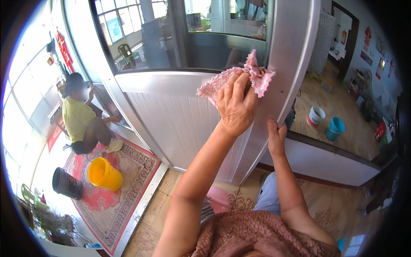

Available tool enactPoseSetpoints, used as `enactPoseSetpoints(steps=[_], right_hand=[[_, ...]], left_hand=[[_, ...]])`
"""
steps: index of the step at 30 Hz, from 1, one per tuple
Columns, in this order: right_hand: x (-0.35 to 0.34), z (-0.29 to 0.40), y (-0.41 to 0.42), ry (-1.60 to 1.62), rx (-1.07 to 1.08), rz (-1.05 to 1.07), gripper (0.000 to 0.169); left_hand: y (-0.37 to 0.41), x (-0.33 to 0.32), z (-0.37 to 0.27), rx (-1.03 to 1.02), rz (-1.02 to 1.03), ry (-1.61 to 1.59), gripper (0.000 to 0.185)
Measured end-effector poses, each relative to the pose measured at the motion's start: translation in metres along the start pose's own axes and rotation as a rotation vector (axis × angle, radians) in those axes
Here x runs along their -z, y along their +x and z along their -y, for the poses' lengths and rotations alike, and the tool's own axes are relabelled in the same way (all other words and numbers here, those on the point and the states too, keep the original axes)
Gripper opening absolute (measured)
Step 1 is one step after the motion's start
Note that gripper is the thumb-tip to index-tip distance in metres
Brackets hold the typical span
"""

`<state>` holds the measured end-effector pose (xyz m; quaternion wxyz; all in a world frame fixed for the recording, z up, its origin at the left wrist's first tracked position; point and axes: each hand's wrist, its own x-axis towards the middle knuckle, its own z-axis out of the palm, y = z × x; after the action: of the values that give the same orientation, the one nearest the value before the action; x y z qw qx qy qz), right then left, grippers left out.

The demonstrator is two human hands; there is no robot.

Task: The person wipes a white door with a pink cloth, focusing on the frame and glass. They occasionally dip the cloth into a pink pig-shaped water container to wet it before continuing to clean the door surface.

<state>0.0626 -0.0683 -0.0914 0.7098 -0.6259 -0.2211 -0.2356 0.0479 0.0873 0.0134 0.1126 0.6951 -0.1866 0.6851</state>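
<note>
My left hand presses a pink and white fuzzy cloth to the metal door frame, just under the lower right corner of the glass pane. Part of the cloth sticks up between and beyond the fingers. Lower and to the right, my right hand grips the edge of the door, thumb on the near face; its other fingers are mostly hidden behind the edge. Below the glass is a white ribbed panel.
A person in a yellow-green top crouches at left by another glazed panel. A yellow bucket and a dark bucket stand near them by the patterned rug. A pink bucket is at my feet. Right, beyond glass, are white and teal buckets.
</note>
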Motion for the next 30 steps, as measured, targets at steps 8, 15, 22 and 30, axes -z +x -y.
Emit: enactPoseSetpoints(steps=[8,15,22,30], right_hand=[[0.001,-0.003,0.000,-0.030,0.014,-0.022,0.035],[0.001,-0.007,-0.001,-0.027,0.017,-0.042,0.034],[0.004,-0.005,-0.001,-0.050,0.042,-0.013,0.032],[0.000,0.001,0.000,-0.018,0.029,-0.027,0.028]], left_hand=[[-0.012,0.022,0.066,0.039,-0.043,0.137,0.033],[-0.034,0.073,0.195,0.265,-0.125,0.445,0.046],[-0.025,0.126,0.270,0.414,0.031,0.643,0.047],[-0.014,0.115,0.251,0.413,-0.051,0.541,0.046]])
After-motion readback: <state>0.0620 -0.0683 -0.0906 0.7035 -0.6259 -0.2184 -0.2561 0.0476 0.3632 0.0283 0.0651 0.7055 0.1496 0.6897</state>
